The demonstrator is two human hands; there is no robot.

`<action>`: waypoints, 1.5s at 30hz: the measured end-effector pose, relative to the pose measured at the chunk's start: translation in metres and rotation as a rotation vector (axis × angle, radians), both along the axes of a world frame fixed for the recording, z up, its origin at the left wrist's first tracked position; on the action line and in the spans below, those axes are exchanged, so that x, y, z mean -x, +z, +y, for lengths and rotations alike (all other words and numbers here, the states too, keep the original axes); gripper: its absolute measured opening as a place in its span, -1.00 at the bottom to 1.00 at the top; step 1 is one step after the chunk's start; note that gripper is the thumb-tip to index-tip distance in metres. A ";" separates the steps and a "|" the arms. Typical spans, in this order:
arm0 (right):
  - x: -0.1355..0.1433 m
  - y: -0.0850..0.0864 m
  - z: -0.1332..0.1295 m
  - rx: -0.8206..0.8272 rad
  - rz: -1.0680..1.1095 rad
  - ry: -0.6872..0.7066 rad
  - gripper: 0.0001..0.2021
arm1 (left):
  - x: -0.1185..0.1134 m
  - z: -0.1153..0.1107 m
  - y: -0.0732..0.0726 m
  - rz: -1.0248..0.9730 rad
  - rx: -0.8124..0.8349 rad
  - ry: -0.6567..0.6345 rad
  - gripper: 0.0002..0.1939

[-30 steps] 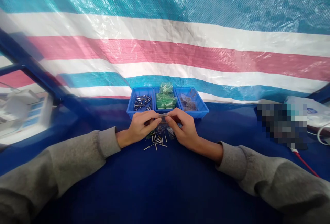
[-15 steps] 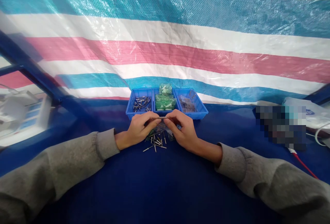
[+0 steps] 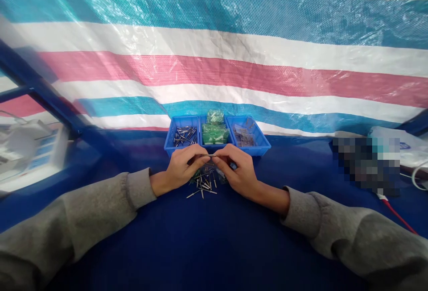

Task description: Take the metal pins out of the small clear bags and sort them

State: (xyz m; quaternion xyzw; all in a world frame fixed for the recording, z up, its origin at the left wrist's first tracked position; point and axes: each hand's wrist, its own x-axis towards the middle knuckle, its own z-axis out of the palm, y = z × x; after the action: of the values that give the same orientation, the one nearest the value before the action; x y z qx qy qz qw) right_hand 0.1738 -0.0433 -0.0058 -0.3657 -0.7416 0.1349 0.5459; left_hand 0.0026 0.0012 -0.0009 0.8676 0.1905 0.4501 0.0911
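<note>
My left hand (image 3: 183, 166) and my right hand (image 3: 237, 168) meet at the fingertips, pinching a small thin strip (image 3: 210, 155) held level between them. What the strip is cannot be made out. Beneath and in front of my hands, several metal rivets (image 3: 204, 186) lie scattered on the blue table, partly hidden by the fingers. Just behind stand a left blue bin (image 3: 169, 141) with loose rivets, a middle bin holding green plastic packets (image 3: 215, 134), and a right bin (image 3: 259, 150) with clear bags (image 3: 244, 135).
Striped plastic sheeting (image 3: 214, 72) hangs behind the blue table (image 3: 207, 246). At the right are a blurred-out dark object (image 3: 368, 164), a red cable (image 3: 399, 217) and a white plastic bag (image 3: 409, 146). White equipment (image 3: 36, 148) stands at the far left beside a blue frame.
Both hands keep their pinch on the strip, which shows slightly lower and looks thinner. The view has shifted a little; the bins and rivets look the same.
</note>
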 end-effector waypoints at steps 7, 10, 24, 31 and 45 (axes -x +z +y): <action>-0.001 0.001 0.000 0.008 0.001 0.003 -0.91 | -0.001 -0.001 -0.001 -0.022 0.005 -0.002 -0.88; -0.001 0.001 0.000 0.001 0.005 -0.001 -0.92 | -0.001 -0.001 0.001 0.005 0.013 -0.015 -0.89; -0.001 0.000 -0.002 0.018 0.020 -0.036 -0.91 | -0.001 -0.001 -0.003 0.009 0.091 0.017 -0.85; 0.000 -0.002 0.000 0.057 0.056 -0.009 -0.95 | 0.001 -0.001 -0.006 -0.076 0.164 0.013 -0.86; 0.001 0.002 -0.001 0.042 -0.017 0.012 -0.94 | 0.002 0.000 -0.007 -0.079 0.056 -0.086 -0.90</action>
State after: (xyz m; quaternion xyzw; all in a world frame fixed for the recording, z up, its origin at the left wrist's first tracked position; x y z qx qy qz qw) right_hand 0.1732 -0.0439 -0.0039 -0.3737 -0.7454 0.1505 0.5312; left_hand 0.0006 0.0009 -0.0077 0.8538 0.1619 0.4740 0.1418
